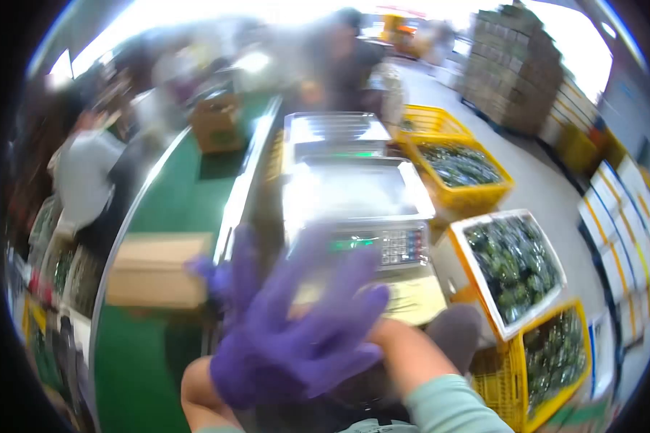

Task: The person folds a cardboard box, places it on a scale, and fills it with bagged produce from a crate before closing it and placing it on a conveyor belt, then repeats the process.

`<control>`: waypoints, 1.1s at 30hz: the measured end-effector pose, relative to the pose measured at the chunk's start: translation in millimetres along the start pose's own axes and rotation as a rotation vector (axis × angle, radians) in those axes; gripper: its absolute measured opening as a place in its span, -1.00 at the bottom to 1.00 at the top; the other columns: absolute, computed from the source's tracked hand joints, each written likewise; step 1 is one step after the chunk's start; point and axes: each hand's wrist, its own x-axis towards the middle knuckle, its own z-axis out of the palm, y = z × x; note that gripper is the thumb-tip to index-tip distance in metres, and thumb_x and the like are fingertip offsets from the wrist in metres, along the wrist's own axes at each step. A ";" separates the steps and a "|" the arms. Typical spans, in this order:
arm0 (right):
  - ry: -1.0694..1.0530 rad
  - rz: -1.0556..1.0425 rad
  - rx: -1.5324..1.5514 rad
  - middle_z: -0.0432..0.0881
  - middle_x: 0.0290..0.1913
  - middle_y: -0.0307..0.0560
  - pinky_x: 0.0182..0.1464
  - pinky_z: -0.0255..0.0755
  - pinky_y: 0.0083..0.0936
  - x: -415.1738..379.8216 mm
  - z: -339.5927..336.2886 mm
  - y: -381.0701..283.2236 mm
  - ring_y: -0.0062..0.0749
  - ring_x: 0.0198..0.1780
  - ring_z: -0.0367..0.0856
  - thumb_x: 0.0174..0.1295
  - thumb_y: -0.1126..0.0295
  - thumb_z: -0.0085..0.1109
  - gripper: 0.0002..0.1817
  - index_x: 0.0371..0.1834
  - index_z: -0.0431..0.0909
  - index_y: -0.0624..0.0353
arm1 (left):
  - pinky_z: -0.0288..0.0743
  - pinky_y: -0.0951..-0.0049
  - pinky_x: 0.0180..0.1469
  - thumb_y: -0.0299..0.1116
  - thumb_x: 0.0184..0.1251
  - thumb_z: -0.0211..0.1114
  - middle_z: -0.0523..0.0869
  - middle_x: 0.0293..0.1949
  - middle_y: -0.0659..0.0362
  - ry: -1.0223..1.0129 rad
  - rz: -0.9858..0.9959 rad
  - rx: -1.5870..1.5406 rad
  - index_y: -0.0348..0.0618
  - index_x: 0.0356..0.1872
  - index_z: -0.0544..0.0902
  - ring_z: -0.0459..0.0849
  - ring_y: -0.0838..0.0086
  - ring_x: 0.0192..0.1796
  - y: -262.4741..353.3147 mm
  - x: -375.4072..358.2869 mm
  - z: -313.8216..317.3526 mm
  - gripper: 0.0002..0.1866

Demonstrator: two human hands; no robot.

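Note:
Both my hands wear purple gloves and are blurred by motion, close in front of me. My right hand [325,321] comes from a pale green sleeve at the lower right; its fingers are spread, pointing up and left, and it holds nothing. My left hand [231,289] is partly behind it, fingers raised and apart; my bare left forearm enters at the bottom left. The hands overlap above the keypad end of a digital scale [383,245]. Whether they touch is unclear.
A second scale [336,133] stands behind the first. A green conveyor belt [188,195] on the left carries cardboard boxes [152,270]. Crates [458,162] of bagged green produce sit to the right. Stacked cartons [513,65] rise at the back right. Other people stand at left and behind.

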 end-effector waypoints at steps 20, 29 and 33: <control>0.982 0.109 -1.246 0.64 0.01 0.28 0.09 0.48 -0.30 -168.0 -431.9 -38.1 -0.14 0.05 0.64 0.25 -0.06 0.26 -0.29 0.17 0.47 0.42 | 0.14 -0.30 0.35 -0.06 0.15 0.38 0.57 0.14 -0.05 -0.219 0.097 -0.242 -0.22 -0.05 0.62 0.51 -0.02 0.24 35.6 51.8 159.7 -0.52; 0.882 0.050 -1.046 0.74 -0.24 0.10 -0.07 0.53 -0.37 -226.2 -427.6 16.6 -0.27 -0.17 0.72 0.30 0.14 0.22 -0.61 -0.06 0.66 0.30 | 0.05 -0.24 0.43 -0.09 0.01 0.45 0.60 0.13 0.01 -0.298 0.139 -0.267 -0.16 -0.08 0.64 0.53 0.05 0.25 40.8 64.1 194.7 -0.52; 1.057 -0.140 -1.166 0.71 -0.31 0.14 -0.17 0.53 -0.32 -259.9 -407.6 -24.8 -0.05 -0.25 0.71 0.30 0.26 0.15 -0.73 -0.17 0.69 0.24 | 0.05 -0.23 0.43 -0.09 0.00 0.46 0.60 0.12 0.02 -0.282 0.136 -0.260 -0.15 -0.07 0.64 0.53 0.05 0.24 37.4 59.1 199.8 -0.51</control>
